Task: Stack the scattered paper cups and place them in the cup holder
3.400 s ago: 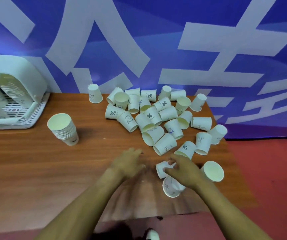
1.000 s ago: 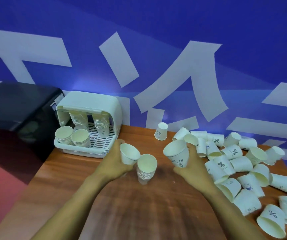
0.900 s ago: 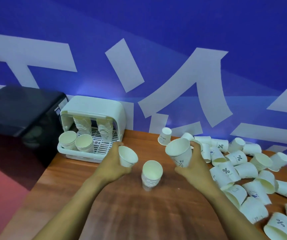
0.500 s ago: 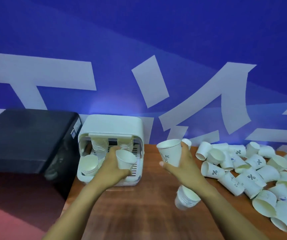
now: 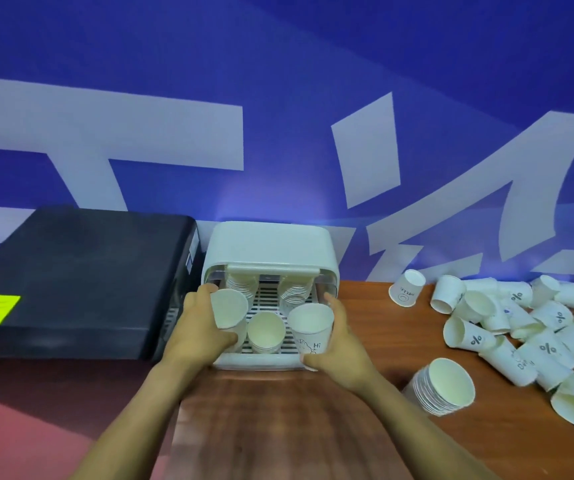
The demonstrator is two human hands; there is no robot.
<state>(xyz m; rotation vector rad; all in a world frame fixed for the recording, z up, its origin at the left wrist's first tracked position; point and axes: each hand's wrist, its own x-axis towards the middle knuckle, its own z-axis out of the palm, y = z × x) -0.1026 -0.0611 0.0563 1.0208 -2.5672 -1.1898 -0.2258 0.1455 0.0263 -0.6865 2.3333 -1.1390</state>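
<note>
At the cup holder [image 5: 269, 247] on the tabletop's [image 5: 278, 427] far left corner, the left hand [image 5: 197, 332] grips a plain cup [image 5: 228, 313] and the right hand [image 5: 339, 344] grips a "Hi" cup [image 5: 311, 329] over its tray, beside a stack [image 5: 264, 332] standing there, while a loose stack [image 5: 443, 388] and scattered cups [image 5: 520, 327] lie toward the right edge.

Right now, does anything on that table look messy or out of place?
Yes. A heap of loose paper cups lies tumbled on its sides at the table's right end. Nearer, a stack of cups stands alone, leaning, outside the cup holder. No spill or damage shows.
</note>
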